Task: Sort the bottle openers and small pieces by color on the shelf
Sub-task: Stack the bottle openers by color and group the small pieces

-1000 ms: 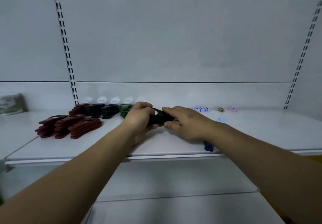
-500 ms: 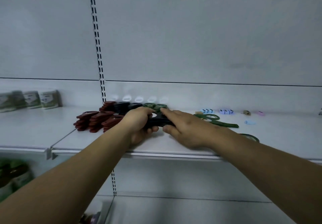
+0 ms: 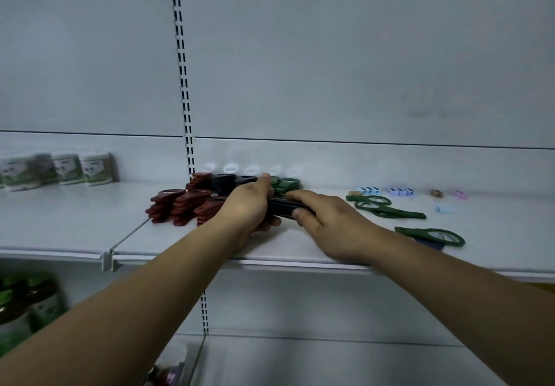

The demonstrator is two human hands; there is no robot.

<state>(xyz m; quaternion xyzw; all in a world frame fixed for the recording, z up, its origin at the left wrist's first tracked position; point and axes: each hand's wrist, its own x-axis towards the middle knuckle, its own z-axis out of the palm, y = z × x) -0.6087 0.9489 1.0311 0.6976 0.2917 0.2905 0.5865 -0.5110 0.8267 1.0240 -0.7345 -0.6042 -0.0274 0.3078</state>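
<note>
Left hand (image 3: 246, 207) curls round one end of the black opener stack (image 3: 282, 207) I hold; right hand (image 3: 333, 223) pinches the other end.

You are gripping black openers (image 3: 282, 205) with your left hand (image 3: 246, 205) and pinching their right end with your right hand (image 3: 330, 223), over the shelf (image 3: 75, 220). Red openers (image 3: 180, 205) are lying stacked just left. Green openers (image 3: 384, 207) are lying loose to the right, with small pieces (image 3: 399, 192) sitting beyond them.

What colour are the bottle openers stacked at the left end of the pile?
Dark red: the stacked bottle openers show best in the head view.
</note>
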